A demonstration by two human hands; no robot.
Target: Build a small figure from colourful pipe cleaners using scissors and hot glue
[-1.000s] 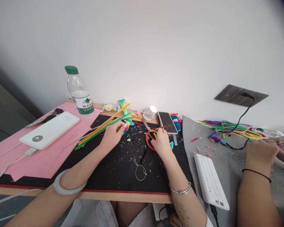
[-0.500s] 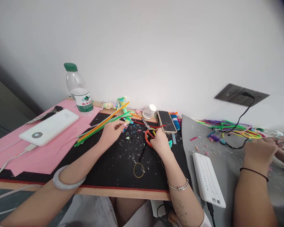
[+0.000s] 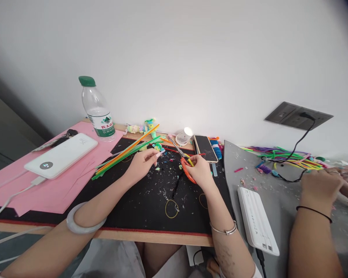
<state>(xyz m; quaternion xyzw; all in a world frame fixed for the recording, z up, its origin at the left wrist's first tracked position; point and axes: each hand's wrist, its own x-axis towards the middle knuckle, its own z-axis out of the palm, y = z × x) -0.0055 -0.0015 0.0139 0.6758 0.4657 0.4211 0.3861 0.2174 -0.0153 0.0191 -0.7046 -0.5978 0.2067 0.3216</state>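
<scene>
My right hand grips a pair of scissors by the orange handles. Its blades point up and to the left, towards the paper cup. My left hand is closed in a pinch over the black mat. What sits between its fingertips is too small to make out. Just beyond those fingertips is a small green and blue fuzzy piece. A red pipe cleaner lies behind the scissors. Green and orange pipe cleaners lie in a bundle left of my left hand.
A water bottle and a white power bank stand on pink paper. Near the wall are a paper cup and a phone. Another person's hand is at the right, beyond a second power bank.
My left hand has drawn slightly down, its fingertips off the green and blue piece. My right hand has shifted a little right and lower, and the scissors are turned with their blades more in view.
</scene>
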